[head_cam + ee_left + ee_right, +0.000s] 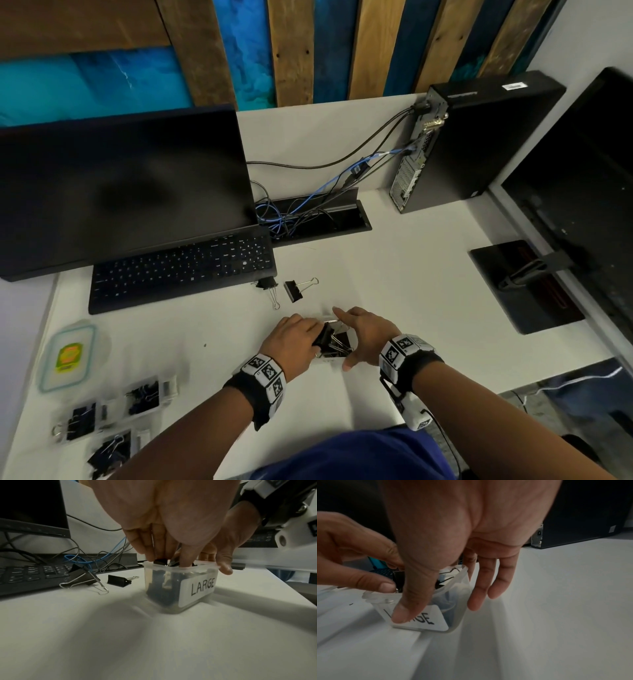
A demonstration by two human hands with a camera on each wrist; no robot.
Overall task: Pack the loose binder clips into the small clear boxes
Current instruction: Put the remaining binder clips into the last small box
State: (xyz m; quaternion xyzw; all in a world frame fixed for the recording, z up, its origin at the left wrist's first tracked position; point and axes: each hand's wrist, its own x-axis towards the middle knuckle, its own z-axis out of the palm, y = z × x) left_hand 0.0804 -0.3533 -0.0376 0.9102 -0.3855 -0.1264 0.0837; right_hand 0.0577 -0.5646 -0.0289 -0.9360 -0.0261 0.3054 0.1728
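On the white desk (394,274), just in front of the keyboard (181,270), both hands meet over a small clear box (178,586) half filled with black binder clips. From the head view the box is nearly hidden under the hands; the left wrist view shows its label reading LARGE. The left hand (294,339) has its fingers curled down into the box mouth, pinching a binder clip (160,561) at the rim — best seen in the left wrist view. The right hand (368,337) holds the box, thumb (410,607) pressed on the label and fingers down the far side, as the right wrist view shows. Two loose clips (293,289) lie beyond the box, near the keyboard. Only the head view shows other filled boxes (144,394) and a lid (68,354) at the desk's left.
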